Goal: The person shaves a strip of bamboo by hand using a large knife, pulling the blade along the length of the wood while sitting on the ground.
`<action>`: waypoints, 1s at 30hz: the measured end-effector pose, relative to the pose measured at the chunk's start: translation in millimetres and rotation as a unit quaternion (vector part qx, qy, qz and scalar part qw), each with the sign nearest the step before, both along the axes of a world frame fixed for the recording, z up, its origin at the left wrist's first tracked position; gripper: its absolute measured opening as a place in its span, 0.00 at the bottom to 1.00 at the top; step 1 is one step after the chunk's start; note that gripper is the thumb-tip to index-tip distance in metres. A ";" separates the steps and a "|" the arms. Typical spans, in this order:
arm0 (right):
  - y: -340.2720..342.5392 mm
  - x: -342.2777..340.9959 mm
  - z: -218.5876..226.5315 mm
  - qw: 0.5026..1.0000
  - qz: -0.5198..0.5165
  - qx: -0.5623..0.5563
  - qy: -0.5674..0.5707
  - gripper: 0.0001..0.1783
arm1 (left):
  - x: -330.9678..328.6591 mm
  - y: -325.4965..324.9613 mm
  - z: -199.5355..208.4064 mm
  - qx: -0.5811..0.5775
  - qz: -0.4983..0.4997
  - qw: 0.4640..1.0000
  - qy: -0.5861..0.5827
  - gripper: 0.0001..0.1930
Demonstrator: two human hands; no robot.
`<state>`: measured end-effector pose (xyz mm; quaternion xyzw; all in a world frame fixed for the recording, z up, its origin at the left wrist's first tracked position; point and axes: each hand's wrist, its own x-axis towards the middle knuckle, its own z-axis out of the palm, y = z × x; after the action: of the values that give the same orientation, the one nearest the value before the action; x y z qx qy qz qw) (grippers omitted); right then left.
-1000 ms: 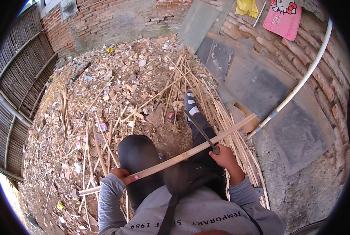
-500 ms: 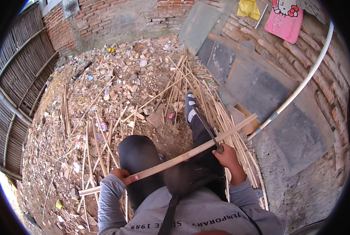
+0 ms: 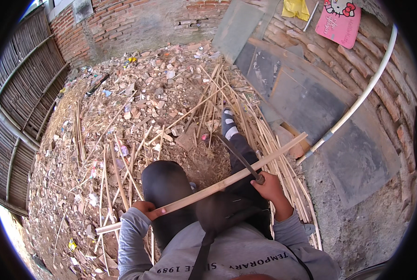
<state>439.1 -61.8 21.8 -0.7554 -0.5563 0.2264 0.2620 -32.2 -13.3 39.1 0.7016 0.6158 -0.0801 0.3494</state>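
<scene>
A long, pale split bamboo strip (image 3: 217, 187) lies slantwise across my lap, its far end up to the right. My left hand (image 3: 147, 210) is closed around it near its left end, over my bent left knee. In my closed right hand (image 3: 269, 186) is the handle of a long, dark-bladed knife (image 3: 237, 155). The blade points forward and to the left, meeting the strip close to my right hand; whether its edge is touching the bamboo I cannot tell.
Many bamboo strips (image 3: 283, 175) lie along my right leg, with more strips (image 3: 117, 172) on the left. Rubble and litter (image 3: 148, 98) cover the ground. Dark flat boards (image 3: 301, 102) and a pale pole (image 3: 369, 88) lean by the brick wall (image 3: 138, 23) on the right.
The knife's tip has swung to the left and a little nearer to me. My left hand and the bamboo strip have barely moved.
</scene>
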 end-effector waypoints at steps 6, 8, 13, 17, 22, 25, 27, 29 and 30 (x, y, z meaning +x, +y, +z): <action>-7.5 -5.1 -6.7 1.000 0.005 -0.011 0.022 0.18 | 4.0 1.1 1.1 -0.018 0.023 0.999 -0.016 0.41; -10.3 -11.9 -10.6 0.998 0.030 -0.034 0.033 0.17 | 1.9 -0.1 3.1 -0.020 0.038 0.999 -0.030 0.41; -10.7 -18.6 -10.2 0.995 0.093 -0.019 0.020 0.17 | 0.1 -0.9 -0.1 -0.006 0.014 1.000 0.000 0.46; -5.9 -11.7 -6.2 0.997 0.064 -0.024 0.025 0.18 | 1.6 -0.9 -0.2 -0.020 0.046 0.999 -0.016 0.40; -6.0 -9.0 -5.0 0.998 0.042 -0.009 0.036 0.18 | 0.7 -3.6 -1.4 -0.017 0.057 0.997 -0.047 0.39; -7.8 -8.9 -9.5 0.998 0.039 -0.024 0.050 0.19 | 2.9 -3.2 3.0 -0.016 0.053 0.997 -0.043 0.39; -9.4 -9.6 -12.7 0.997 0.036 -0.034 0.058 0.19 | 4.3 -2.6 6.7 -0.012 0.048 0.998 -0.033 0.39; -10.9 -9.3 -15.1 0.998 0.035 -0.021 0.042 0.19 | 5.2 -1.7 9.3 -0.026 0.043 0.999 -0.016 0.39; -10.9 -8.2 -16.3 0.998 0.035 -0.021 0.043 0.19 | 5.1 -2.0 9.2 -0.027 0.043 0.999 -0.016 0.39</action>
<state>430.9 -72.6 5.5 -0.7306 -0.5655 0.2793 0.2615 -27.2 -15.2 48.3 0.6660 0.6374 -0.0704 0.3811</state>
